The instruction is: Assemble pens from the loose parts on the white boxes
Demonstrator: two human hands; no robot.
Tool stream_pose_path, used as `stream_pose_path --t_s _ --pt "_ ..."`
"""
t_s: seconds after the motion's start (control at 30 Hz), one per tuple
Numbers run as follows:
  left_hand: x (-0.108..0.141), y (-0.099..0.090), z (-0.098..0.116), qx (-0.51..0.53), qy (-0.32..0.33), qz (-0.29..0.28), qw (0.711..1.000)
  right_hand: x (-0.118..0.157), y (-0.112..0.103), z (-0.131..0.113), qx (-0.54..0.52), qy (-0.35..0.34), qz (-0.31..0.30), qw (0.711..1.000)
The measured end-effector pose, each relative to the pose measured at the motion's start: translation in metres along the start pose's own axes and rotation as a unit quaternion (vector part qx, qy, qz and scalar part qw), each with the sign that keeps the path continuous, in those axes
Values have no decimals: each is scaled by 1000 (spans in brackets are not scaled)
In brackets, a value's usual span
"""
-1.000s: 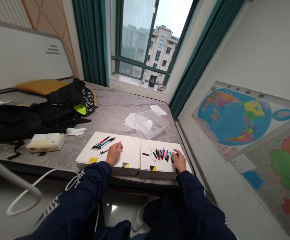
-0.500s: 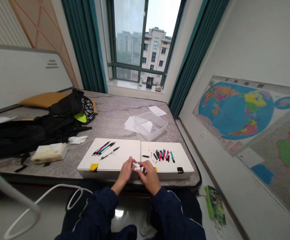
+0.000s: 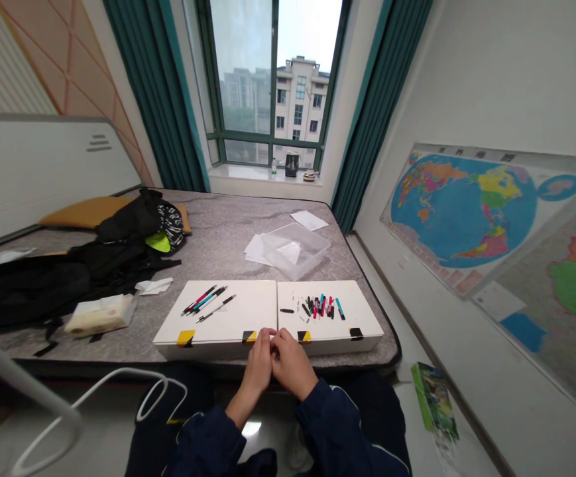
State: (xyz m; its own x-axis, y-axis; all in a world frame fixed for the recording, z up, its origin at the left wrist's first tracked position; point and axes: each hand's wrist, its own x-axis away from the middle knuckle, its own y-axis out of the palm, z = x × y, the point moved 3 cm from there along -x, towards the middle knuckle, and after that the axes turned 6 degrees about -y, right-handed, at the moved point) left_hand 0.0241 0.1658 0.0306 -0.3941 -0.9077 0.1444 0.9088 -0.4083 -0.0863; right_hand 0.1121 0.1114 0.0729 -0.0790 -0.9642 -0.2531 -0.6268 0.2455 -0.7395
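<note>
My left hand (image 3: pixel 259 361) and my right hand (image 3: pixel 290 361) meet at the front edge of the two white boxes. Their fingers are closed and touch at the tips; whatever lies between them is too small or hidden to make out. Beyond them, on the left white box (image 3: pixel 168 329), several assembled pens (image 3: pixel 208 301) lie slantwise. The right white box (image 3: pixel 362 295) bears a cluster of black, red and blue pen parts (image 3: pixel 322 307) with small clear pieces beside them. One black piece (image 3: pixel 286 311) lies apart, left of the cluster.
Behind the boxes a clear plastic bin (image 3: pixel 300 255) stands on white papers (image 3: pixel 255 250). To the left are a tissue pack (image 3: pixel 101 315), a crumpled tissue (image 3: pixel 153 286) and a black backpack (image 3: pixel 113 258). A white cable (image 3: pixel 118 372) loops at the lower left.
Both hands have drawn back toward me and closed tighter together, uncovering the yellow-black tape on the box fronts. The small pale piece between the fingers is now out of sight. The view has shifted slightly.
</note>
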Motion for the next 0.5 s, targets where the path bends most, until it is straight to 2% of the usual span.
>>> stream_pose_path --t_s 0.23,0.4,0.5 --pt "9 10 20 -16 24 0 1000 5 -14 -2 48 14 -21 999" --pt "-1 16 6 10 -11 12 1000 7 -15 4 86 37 -32 995" --pt "-5 23 -10 68 -87 -23 994 11 -12 10 110 46 -49 992"
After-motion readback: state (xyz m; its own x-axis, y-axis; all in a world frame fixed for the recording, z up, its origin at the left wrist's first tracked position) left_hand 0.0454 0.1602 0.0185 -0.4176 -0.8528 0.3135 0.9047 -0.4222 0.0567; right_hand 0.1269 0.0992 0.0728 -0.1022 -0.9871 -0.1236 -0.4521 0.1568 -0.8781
